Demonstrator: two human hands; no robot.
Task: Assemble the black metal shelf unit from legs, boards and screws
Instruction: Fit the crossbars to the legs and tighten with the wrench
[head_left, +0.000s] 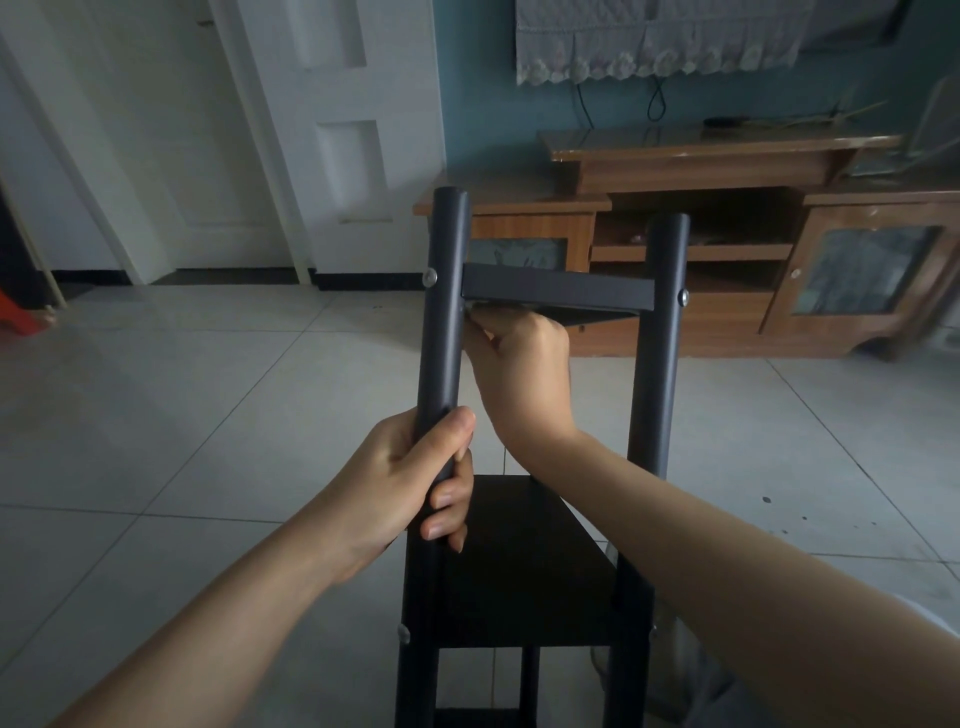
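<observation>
The black metal shelf unit stands upright in front of me. Its left leg (444, 312) and right leg (662, 322) are round tubes. A top board (556, 293) spans between them, with a silver screw (430, 277) in the left leg and another screw (682, 297) in the right leg. A lower board (524, 561) sits beneath. My left hand (415, 483) grips the left leg below the top board. My right hand (524, 374) reaches under the top board at its left corner, fingers curled against the underside; what they hold is hidden.
A wooden TV cabinet (691, 260) with glass doors stands against the teal wall behind the shelf. A white door (337, 140) is at the back left. Pale tiled floor (182, 415) lies all around. A red object (21, 317) shows at the far left edge.
</observation>
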